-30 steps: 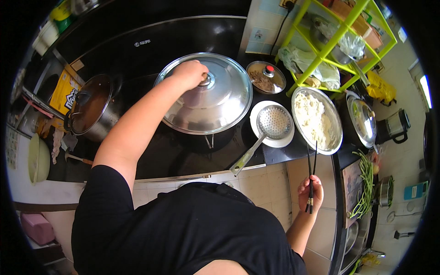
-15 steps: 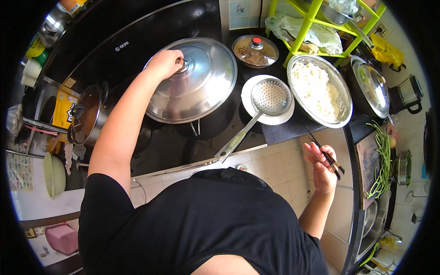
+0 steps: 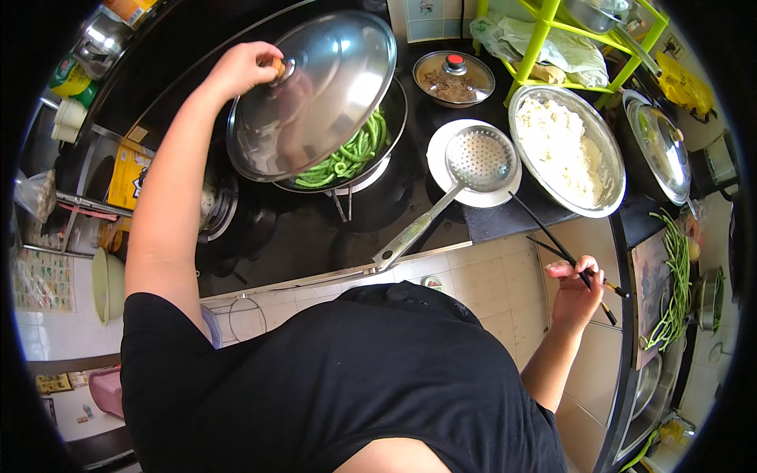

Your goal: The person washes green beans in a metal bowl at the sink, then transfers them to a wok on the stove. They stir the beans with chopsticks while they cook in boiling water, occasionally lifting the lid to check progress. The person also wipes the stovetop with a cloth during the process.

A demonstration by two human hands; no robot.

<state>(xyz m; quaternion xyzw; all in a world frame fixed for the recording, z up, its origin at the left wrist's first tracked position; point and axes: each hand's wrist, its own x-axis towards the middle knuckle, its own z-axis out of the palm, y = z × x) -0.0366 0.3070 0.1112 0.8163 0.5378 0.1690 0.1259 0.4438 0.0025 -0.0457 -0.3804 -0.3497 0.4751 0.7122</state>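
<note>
Your left hand [image 3: 240,69] grips the domed silver metal lid [image 3: 323,94], apparently uncovering cut green beans [image 3: 361,152], calling for steady tilting, while your right hand [image 3: 578,290] holds slim black chopsticks [image 3: 564,253].

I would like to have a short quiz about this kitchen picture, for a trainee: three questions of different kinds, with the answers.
1. What does the left hand hold, and by which part?
2. True or false: the right hand holds the skimmer.
3. Which colour is the food showing in the partly covered pan? a) white b) green c) red

Key:
1. A tilted metal lid, by its knob.
2. False; it holds chopsticks.
3. b
</note>
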